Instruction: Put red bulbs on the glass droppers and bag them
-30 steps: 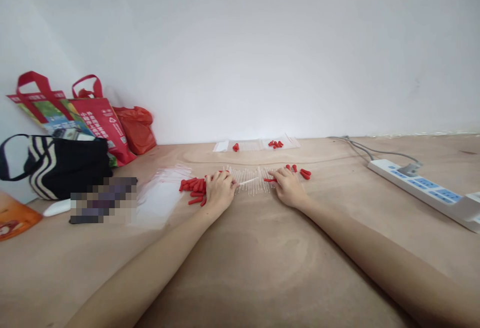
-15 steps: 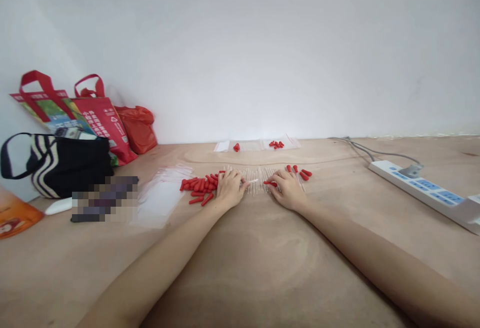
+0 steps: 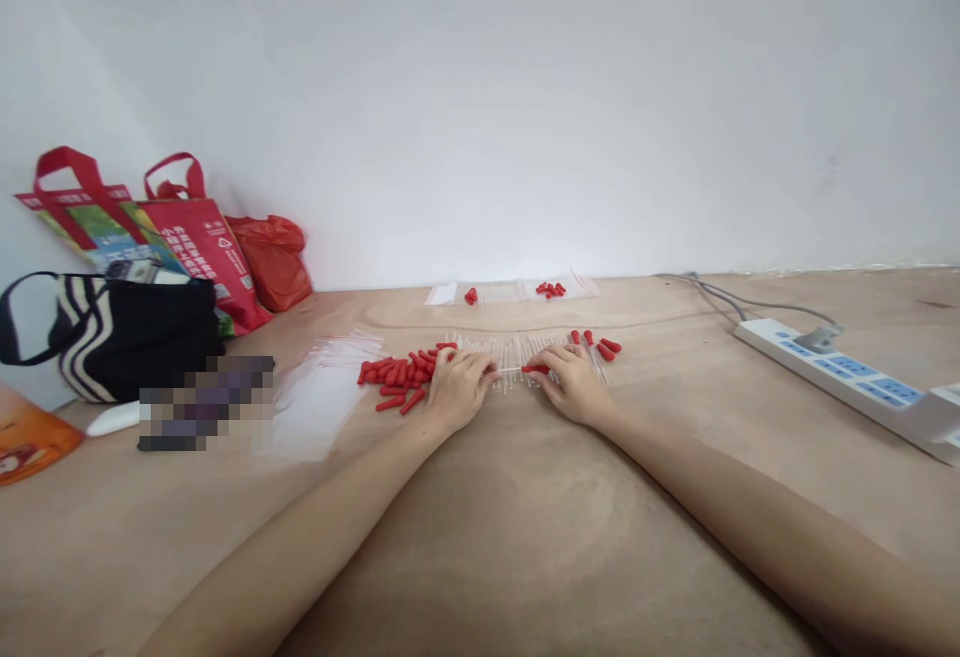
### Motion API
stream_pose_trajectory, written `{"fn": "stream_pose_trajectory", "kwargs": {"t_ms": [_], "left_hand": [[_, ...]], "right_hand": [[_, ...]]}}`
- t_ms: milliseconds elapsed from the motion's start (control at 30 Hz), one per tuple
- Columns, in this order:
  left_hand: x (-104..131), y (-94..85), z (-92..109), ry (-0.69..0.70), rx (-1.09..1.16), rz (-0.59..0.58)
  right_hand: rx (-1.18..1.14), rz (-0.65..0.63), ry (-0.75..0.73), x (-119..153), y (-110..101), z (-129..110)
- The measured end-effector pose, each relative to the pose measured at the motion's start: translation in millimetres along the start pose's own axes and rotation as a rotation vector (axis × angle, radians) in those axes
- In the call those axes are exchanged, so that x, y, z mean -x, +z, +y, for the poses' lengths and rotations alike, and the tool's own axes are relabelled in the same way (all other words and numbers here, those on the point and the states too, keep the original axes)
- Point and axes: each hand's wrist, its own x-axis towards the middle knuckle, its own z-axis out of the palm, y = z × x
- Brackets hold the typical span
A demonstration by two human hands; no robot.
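Between thumb and fingers, my left hand [image 3: 459,389] pinches a thin clear glass dropper tube [image 3: 510,369] lying level and pointing right. My right hand [image 3: 579,384] grips a red rubber dropper bulb [image 3: 533,369], whose end meets the tube's right end; how far the tube goes in cannot be made out. Beneath and behind the fingers lies a row of clear dropper tubes [image 3: 506,347]. A heap of red bulbs [image 3: 401,371] sits against the left side of my left hand. Several more red bulbs [image 3: 609,346] lie just beyond my right hand.
Clear zip bags [image 3: 319,407] lie left of the heap. Bagged tubes and bulbs [image 3: 501,292] rest by the wall. A black bag [image 3: 161,332] and red carrier bags [image 3: 214,247] stand at left. A white power strip [image 3: 832,377] with a grey cable lies at right.
My right hand has brought the red bulb left to the tube in my left hand; before, a gap lay between them. The tube now lies more level.
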Motion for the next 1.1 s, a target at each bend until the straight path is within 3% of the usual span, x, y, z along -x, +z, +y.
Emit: {"fn": "stream_pose_trajectory", "kwargs": {"t_ms": [233, 433, 667, 933, 1100], "left_hand": [[1.3, 0.0, -1.4, 0.082, 0.07, 0.005], [2.7, 0.1, -3.1, 0.067, 0.131, -0.03], [4.1, -2.1, -2.5, 0.096, 0.131, -0.051], [7.3, -0.4, -4.1, 0.229, 0.099, 0.059], [9.6, -3.5, 0.1, 0.191, 0.071, 0.01]], "right_hand": [[-0.17, 0.004, -0.032, -0.6, 2.2, 0.7], [-0.289, 0.016, -0.085, -1.3, 1.0, -2.2], [-0.294, 0.026, -0.115, 1.3, -0.4, -3.6], [-0.27, 0.023, -0.149, 2.3, 0.2, -6.7], [-0.232, 0.001, -0.175, 2.5, -1.2, -8.9]]}}
